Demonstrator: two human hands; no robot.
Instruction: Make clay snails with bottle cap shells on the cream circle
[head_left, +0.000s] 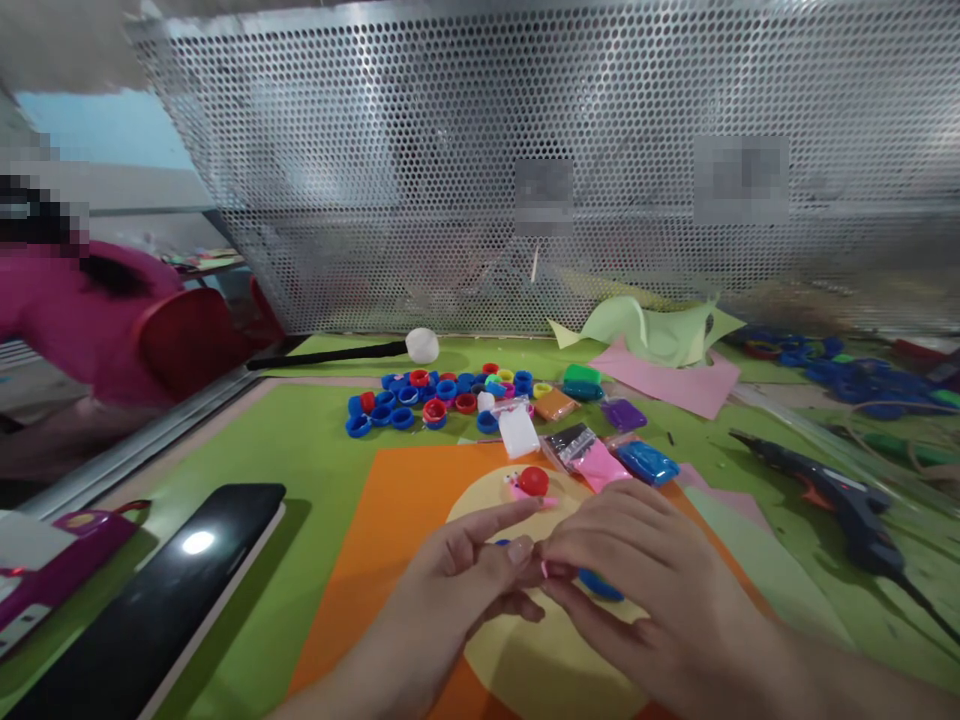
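Note:
Over a pale yellow paper circle on an orange sheet, my two hands meet at the fingertips. My left hand has its index finger stretched out, with the thumb and middle finger closed near the right fingertips. My right hand pinches a tiny pink piece, which looks like soft clay and is mostly hidden by the fingers. Just beyond the hands, a red cap sits beside a small pink shape on the circle. Blue pieces show partly beneath my hands.
Packets of coloured clay, including a pink one and a blue one, lie beyond the hands. Several bottle caps are heaped behind. A glue gun is at right, a phone at left. Perforated metal stands behind.

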